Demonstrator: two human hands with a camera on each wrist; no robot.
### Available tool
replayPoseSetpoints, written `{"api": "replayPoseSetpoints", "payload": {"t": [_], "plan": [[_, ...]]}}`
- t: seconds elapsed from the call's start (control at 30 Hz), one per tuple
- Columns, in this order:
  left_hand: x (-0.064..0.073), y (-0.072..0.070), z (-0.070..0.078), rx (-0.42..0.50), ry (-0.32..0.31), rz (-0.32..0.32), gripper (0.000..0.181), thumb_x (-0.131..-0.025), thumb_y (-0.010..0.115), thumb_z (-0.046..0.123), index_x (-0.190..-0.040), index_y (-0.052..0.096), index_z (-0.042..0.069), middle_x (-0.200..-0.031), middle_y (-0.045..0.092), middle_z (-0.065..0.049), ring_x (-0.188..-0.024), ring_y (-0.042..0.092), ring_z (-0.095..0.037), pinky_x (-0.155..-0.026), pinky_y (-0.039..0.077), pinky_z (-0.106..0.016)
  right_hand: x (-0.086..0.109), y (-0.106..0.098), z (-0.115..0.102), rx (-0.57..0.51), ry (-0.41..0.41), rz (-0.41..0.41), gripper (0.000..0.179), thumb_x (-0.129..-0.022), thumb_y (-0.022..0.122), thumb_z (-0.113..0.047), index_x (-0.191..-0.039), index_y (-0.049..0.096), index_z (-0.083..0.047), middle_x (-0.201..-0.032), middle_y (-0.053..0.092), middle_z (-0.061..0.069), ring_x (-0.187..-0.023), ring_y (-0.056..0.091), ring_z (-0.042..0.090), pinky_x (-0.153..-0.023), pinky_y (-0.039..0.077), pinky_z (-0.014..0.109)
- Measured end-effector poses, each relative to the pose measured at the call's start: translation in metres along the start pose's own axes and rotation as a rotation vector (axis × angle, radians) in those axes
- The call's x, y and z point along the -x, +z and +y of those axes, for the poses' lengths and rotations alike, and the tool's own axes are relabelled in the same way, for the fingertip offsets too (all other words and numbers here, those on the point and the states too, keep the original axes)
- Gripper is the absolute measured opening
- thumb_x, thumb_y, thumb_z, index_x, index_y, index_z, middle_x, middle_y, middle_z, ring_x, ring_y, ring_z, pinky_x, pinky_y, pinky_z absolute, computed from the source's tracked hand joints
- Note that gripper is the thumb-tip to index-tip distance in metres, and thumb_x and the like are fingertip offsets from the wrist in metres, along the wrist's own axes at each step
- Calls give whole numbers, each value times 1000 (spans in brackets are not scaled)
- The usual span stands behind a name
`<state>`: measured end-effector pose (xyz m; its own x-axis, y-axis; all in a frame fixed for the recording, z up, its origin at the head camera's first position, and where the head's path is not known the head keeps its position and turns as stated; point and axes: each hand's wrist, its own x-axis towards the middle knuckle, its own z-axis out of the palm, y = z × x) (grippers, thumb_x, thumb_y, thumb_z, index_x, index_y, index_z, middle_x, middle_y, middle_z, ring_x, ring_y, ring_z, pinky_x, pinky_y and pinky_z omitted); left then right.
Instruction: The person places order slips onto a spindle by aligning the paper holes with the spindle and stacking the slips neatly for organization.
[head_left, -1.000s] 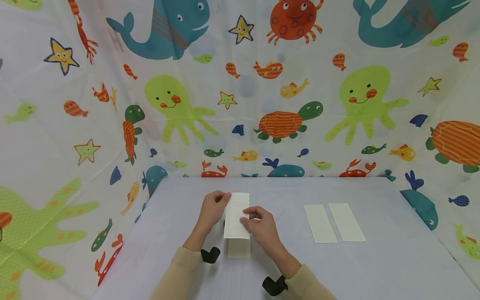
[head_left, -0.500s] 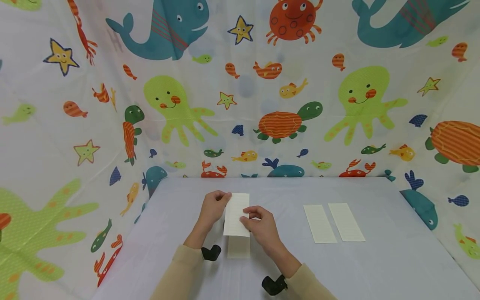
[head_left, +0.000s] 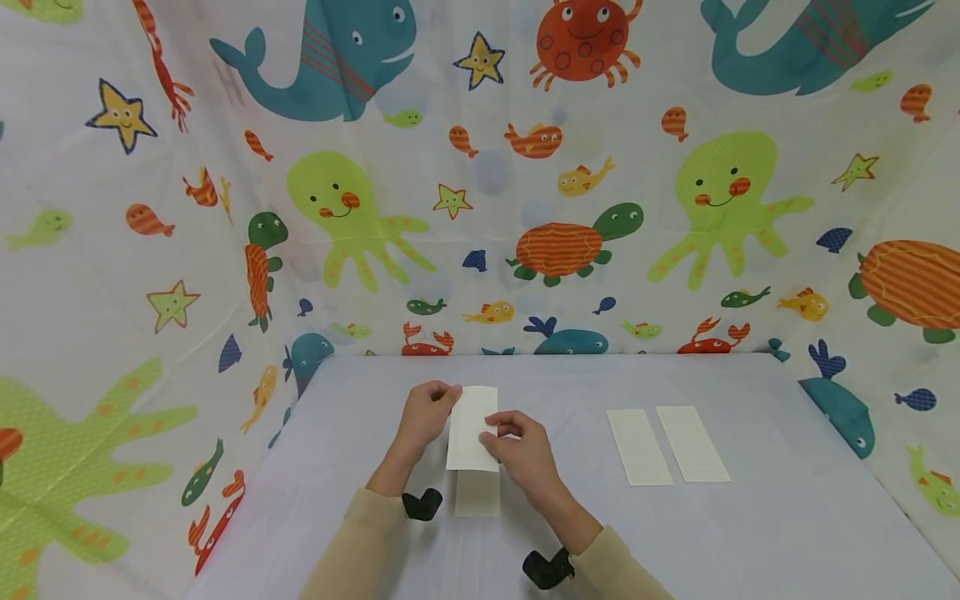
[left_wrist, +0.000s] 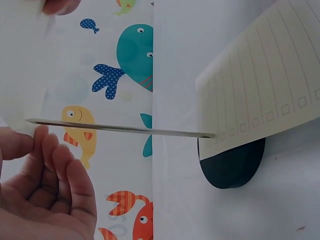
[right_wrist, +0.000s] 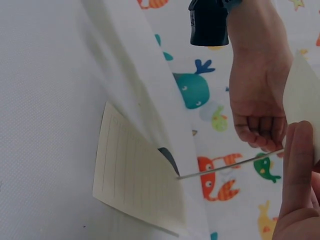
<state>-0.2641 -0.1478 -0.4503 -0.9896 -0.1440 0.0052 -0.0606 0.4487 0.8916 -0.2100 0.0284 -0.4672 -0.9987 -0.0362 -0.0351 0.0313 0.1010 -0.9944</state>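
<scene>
My left hand [head_left: 426,417] pinches the upper left corner of a pale lined paper slip [head_left: 472,425], held tilted above the table. My right hand [head_left: 521,450] pinches the same slip along its right edge. Beneath is a paper spike, with a thin metal needle [left_wrist: 125,129] and a rounded black base [left_wrist: 232,172]. The needle's pointed tip meets the held slip close to my left fingertips. Another lined slip [left_wrist: 260,80], with small printed boxes along one edge, sits low at the needle's foot, over the base. In the head view the held slip hides most of the spike.
Two more lined slips [head_left: 640,447] [head_left: 693,444] lie side by side on the white table [head_left: 780,533], to the right of my hands. A curtain [head_left: 480,167] printed with sea animals hangs behind and to the sides.
Both hands stay nearly in place, gripping the slip. Its lower edge has risen slightly in the head view, baring a little more of the slip beneath.
</scene>
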Motion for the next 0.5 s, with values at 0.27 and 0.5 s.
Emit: {"api": "replayPoseSetpoints", "payload": {"t": [0.27,0.5], "plan": [[-2,3,-8,-15,1,-11,26,-100,65,30,-100,74,6,-91,65,-6,-85,56,-22,-70,47,-31,0,0,4,7,-14,-6,27,-89,79,-18,-112,71,-7,-96,61,8,-77,58,19,-66,51,27],[1,9,-27,-19,-22,-25,23,-100,65,25,-96,73,3,-86,64,-6,-80,56,-20,-65,45,-31,1,-1,16,17,-13,-50,24,-87,78,-16,-108,71,-5,-91,60,8,-71,57,17,-62,48,27]]}}
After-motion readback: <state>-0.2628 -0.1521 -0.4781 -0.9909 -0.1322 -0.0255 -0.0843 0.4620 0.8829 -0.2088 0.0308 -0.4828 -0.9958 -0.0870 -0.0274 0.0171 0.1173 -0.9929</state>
